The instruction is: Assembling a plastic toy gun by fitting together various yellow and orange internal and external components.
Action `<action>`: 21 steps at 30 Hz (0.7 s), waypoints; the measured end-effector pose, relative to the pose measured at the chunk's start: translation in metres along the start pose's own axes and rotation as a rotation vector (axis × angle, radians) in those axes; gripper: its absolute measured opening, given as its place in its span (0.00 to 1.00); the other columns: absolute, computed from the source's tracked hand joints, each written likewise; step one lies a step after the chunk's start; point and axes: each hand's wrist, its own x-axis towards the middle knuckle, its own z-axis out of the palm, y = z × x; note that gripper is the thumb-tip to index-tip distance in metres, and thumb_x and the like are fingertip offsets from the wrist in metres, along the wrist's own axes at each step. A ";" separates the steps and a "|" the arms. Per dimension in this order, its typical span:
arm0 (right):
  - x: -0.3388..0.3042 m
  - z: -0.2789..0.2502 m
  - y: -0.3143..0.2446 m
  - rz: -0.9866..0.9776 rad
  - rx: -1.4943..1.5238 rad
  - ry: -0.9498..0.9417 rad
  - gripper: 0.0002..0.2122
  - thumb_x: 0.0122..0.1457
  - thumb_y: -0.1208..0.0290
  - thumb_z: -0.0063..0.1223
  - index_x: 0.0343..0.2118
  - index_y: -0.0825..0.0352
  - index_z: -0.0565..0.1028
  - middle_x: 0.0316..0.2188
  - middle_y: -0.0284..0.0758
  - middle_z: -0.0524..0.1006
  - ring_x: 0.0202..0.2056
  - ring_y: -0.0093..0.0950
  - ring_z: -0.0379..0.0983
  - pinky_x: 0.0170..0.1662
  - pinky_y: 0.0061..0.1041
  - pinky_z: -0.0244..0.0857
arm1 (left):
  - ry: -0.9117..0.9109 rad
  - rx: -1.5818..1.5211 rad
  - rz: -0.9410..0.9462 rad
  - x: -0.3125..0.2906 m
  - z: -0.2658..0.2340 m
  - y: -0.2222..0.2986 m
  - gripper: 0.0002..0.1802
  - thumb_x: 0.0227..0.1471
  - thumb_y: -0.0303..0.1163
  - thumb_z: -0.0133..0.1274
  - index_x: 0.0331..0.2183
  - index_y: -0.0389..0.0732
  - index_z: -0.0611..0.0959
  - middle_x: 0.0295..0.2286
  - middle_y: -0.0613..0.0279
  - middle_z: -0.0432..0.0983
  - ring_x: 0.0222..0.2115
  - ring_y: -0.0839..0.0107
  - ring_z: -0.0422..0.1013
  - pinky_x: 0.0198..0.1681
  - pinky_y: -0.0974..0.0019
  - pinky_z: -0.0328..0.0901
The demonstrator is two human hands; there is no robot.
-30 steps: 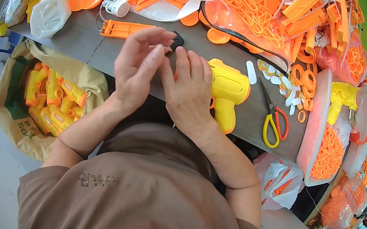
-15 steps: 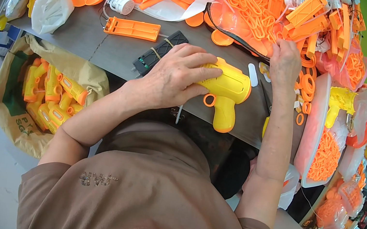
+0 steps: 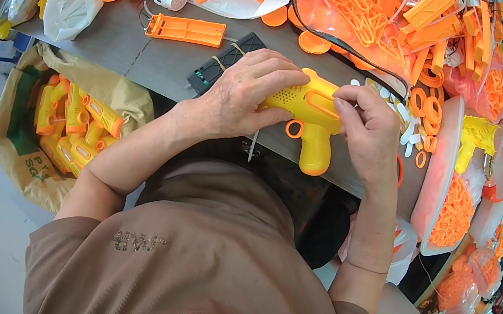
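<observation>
My left hand [image 3: 246,92] is wrapped round the rear of a yellow toy gun [image 3: 315,148], which lies on its side at the table's front edge, grip toward me. An orange trigger ring [image 3: 295,129] shows below its body. Along its upper side runs an orange-edged slot [image 3: 323,103]. My right hand [image 3: 369,131] is closed at the front end of the gun, thumb and forefinger pinched beside that slot. Whatever those fingertips hold is hidden. A black box with rubber bands [image 3: 224,61] lies just beyond my left hand.
An orange battery-tray-like part [image 3: 186,30] lies far left on the table [image 3: 117,42]. Orange parts and bags [image 3: 369,23] heap along the back. A paper sack [image 3: 18,146] of yellow toy guns stands at left; a tub [image 3: 432,189] of orange rings sits right. Small white pieces [image 3: 410,128] lie near my right hand.
My right hand has come from the orange parts at the back right down to the front of the toy gun. My left hand still holds the gun, now shifted slightly.
</observation>
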 end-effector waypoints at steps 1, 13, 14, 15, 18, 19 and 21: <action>0.000 0.003 -0.004 -0.073 -0.048 0.031 0.02 0.55 0.80 0.50 0.30 0.72 0.74 0.23 0.30 0.69 0.22 0.17 0.65 0.25 0.17 0.59 | 0.002 -0.004 0.004 0.000 0.000 0.000 0.30 0.34 0.29 0.65 0.43 0.35 0.76 0.39 0.52 0.73 0.41 0.55 0.69 0.45 0.57 0.65; -0.011 0.018 -0.006 -0.263 -0.400 0.139 0.04 0.53 0.82 0.50 0.32 0.70 0.73 0.27 0.38 0.69 0.26 0.34 0.70 0.28 0.27 0.63 | -0.093 0.098 0.103 -0.001 -0.004 -0.002 0.23 0.40 0.29 0.61 0.43 0.45 0.81 0.42 0.55 0.72 0.42 0.54 0.67 0.45 0.56 0.65; -0.013 0.019 -0.005 -0.261 -0.403 0.141 0.04 0.53 0.82 0.50 0.32 0.70 0.73 0.27 0.38 0.69 0.26 0.34 0.70 0.28 0.27 0.63 | -0.093 0.095 0.106 0.000 -0.004 -0.001 0.23 0.40 0.29 0.61 0.43 0.45 0.81 0.42 0.55 0.72 0.42 0.54 0.67 0.45 0.56 0.65; -0.014 0.021 -0.003 -0.269 -0.407 0.163 0.04 0.53 0.82 0.51 0.33 0.70 0.73 0.27 0.38 0.69 0.26 0.33 0.70 0.27 0.26 0.63 | -0.090 0.120 0.130 0.001 -0.003 -0.001 0.23 0.39 0.30 0.61 0.43 0.44 0.81 0.40 0.55 0.71 0.41 0.55 0.67 0.44 0.56 0.64; -0.012 0.016 0.001 -0.242 -0.313 0.207 0.06 0.53 0.80 0.52 0.35 0.69 0.74 0.27 0.37 0.70 0.24 0.31 0.69 0.26 0.23 0.62 | -0.092 0.141 0.159 0.001 -0.004 -0.002 0.25 0.38 0.30 0.61 0.43 0.43 0.79 0.39 0.56 0.70 0.40 0.57 0.68 0.43 0.56 0.63; -0.010 0.012 0.005 -0.207 -0.212 0.225 0.07 0.53 0.79 0.53 0.36 0.69 0.74 0.27 0.37 0.70 0.24 0.29 0.68 0.26 0.21 0.61 | -0.097 0.139 0.162 0.000 -0.005 -0.002 0.26 0.38 0.30 0.61 0.44 0.43 0.79 0.39 0.56 0.70 0.40 0.57 0.68 0.43 0.55 0.63; 0.000 -0.007 0.028 -0.044 -0.123 0.282 0.08 0.52 0.77 0.54 0.37 0.68 0.75 0.26 0.36 0.70 0.24 0.28 0.68 0.27 0.21 0.61 | -0.084 0.122 0.153 0.000 -0.008 -0.001 0.27 0.39 0.30 0.61 0.46 0.42 0.77 0.39 0.55 0.70 0.40 0.57 0.68 0.44 0.55 0.63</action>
